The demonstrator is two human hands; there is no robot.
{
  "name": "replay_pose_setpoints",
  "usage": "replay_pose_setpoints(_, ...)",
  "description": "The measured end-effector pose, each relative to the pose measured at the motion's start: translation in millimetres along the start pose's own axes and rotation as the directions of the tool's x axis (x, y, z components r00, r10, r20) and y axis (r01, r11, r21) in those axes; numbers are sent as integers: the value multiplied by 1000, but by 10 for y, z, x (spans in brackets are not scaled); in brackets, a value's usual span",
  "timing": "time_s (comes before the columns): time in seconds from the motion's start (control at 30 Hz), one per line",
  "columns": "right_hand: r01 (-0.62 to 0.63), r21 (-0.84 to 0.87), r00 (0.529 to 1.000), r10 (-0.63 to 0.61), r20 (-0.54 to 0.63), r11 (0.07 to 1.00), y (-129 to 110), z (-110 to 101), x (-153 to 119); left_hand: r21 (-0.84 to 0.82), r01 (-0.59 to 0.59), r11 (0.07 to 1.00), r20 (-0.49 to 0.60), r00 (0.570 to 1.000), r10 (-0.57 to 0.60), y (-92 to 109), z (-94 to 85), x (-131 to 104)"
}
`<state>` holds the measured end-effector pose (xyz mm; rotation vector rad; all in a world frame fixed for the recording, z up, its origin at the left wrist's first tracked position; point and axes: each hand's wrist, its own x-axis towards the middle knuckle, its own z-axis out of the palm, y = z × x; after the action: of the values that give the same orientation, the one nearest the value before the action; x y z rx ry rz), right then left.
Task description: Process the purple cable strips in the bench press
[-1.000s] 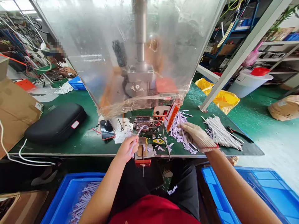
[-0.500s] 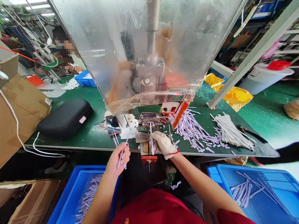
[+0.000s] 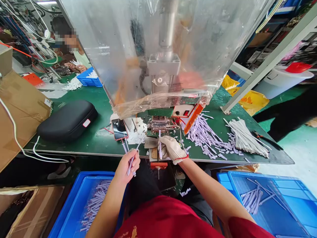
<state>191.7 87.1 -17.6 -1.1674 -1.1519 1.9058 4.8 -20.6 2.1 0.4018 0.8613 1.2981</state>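
Observation:
My bare left hand (image 3: pixel 129 164) is closed around a few thin lilac strips, whose ends stick out above and below the fingers. My right hand (image 3: pixel 171 149), in a white knit glove with a red cuff, pinches one lilac strip (image 3: pixel 160 152) held upright in the picture. The far end of that strip reaches the small metal jig (image 3: pixel 158 125) of the press; whether it is inside cannot be told. Above the jig, behind cloudy plastic sheeting, stands the press head (image 3: pixel 164 71). A phone (image 3: pixel 119 129) lies just beyond my left hand.
Right of the press lie a heap of lilac strips (image 3: pixel 205 137) and a bundle of white strips (image 3: pixel 245 137), with pliers beside it. Blue bins (image 3: pixel 65 211) with strips flank my legs. A black case (image 3: pixel 68 120) sits at left; a co-worker (image 3: pixel 71 49) is behind.
The view has shifted slightly. My left hand with its strips is a little nearer the right hand. The right hand still pinches the strip at the jig. A dark-clothed leg appears at right.

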Motion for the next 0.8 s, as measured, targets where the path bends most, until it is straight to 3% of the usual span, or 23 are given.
replay_pose_setpoints(0.1,20,-103,1000,-22,-14,994,-59,-49,-40,113,-11,994,17,1000,9,2,-2,16)
replay_pose_setpoints(0.2,100,-317,994,-111,-17,943,-307,-156,-164,300,3,954,63,998,-23,77,-16,48)
replay_pose_setpoints(0.27,193,-453,981,-163,105,870,-529,-223,-276,462,10,887,106,992,-67,169,-5,82)
replay_pose_setpoints(0.37,289,-549,917,-63,393,784,-763,-236,-465,675,-4,738,179,971,-159,294,81,141)
replay_pose_setpoints(0.47,274,-569,886,27,464,775,-758,-157,-686,785,-4,619,225,933,-280,322,213,153)
replay_pose_setpoints(0.57,170,-528,896,92,434,832,-617,-166,-945,798,54,600,267,861,-433,312,234,75)
replay_pose_setpoints(0.63,91,-494,907,134,400,865,-551,-348,-1106,764,131,632,269,826,-496,357,124,5)
replay_pose_setpoints(0.67,74,-496,930,120,348,865,-539,-508,-1166,724,172,668,251,836,-488,398,40,-21)
replay_pose_setpoints(0.73,75,-588,989,16,149,806,-549,-935,-1211,577,214,788,155,919,-362,485,-141,-38)
replay_pose_setpoints(0.77,49,-702,998,-69,1,710,-559,-1172,-1188,489,202,849,93,955,-281,510,-213,-26)
replay_pose_setpoints(0.8,-30,-834,977,-161,-141,551,-566,-1399,-1136,399,176,900,44,977,-210,509,-260,2)
